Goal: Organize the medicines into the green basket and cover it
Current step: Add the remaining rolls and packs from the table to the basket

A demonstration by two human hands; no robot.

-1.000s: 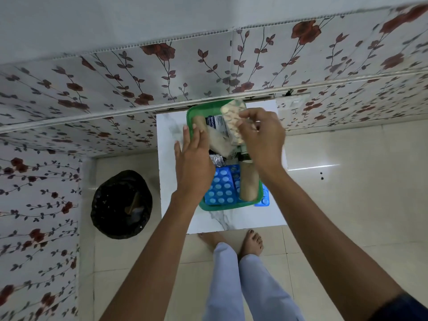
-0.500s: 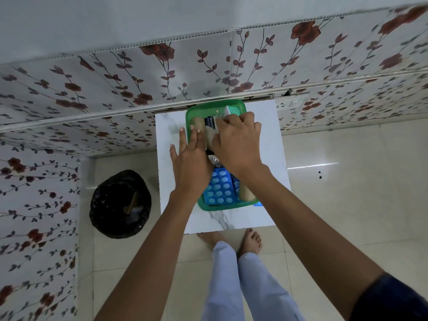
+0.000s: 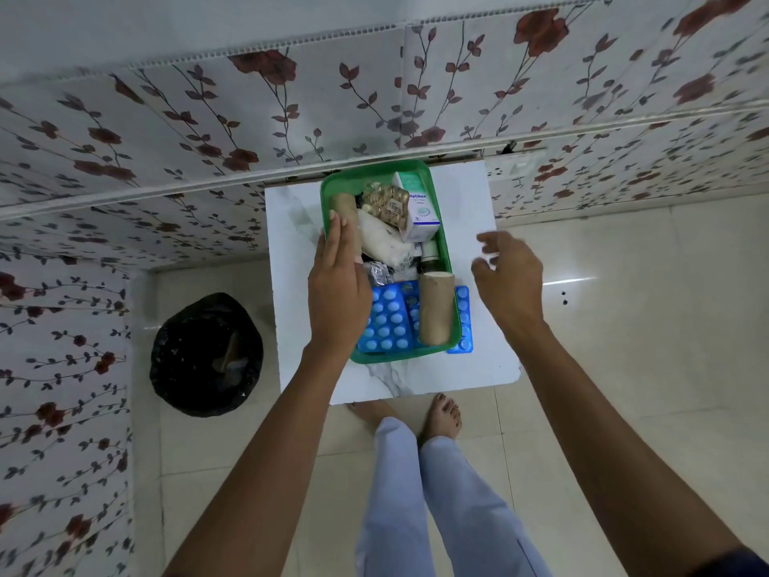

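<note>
The green basket (image 3: 376,169) stands on a small white table (image 3: 474,360) against the wall. Inside lie a gold blister strip (image 3: 385,204), a white Optibex box (image 3: 418,214), a white packet (image 3: 383,243), a foil strip (image 3: 376,274), a dark bottle (image 3: 430,258), blue blister packs (image 3: 387,322) and two brown rolls (image 3: 435,310). One blue blister pack (image 3: 462,322) lies on the table outside the basket's right wall. My left hand (image 3: 339,285) rests flat on the basket's left rim, touching the far roll. My right hand (image 3: 509,276) hovers empty to the basket's right, fingers apart.
A black-lined bin (image 3: 206,354) stands on the floor left of the table. Flowered wall panels run behind and to the left. A white socket plate (image 3: 516,168) is on the wall behind the table. My feet (image 3: 443,416) stand at the table's front edge.
My right hand put the gold blister strip down in the far end of the basket, let go and pulled back to the right. My left hand stayed on the basket's left rim.
</note>
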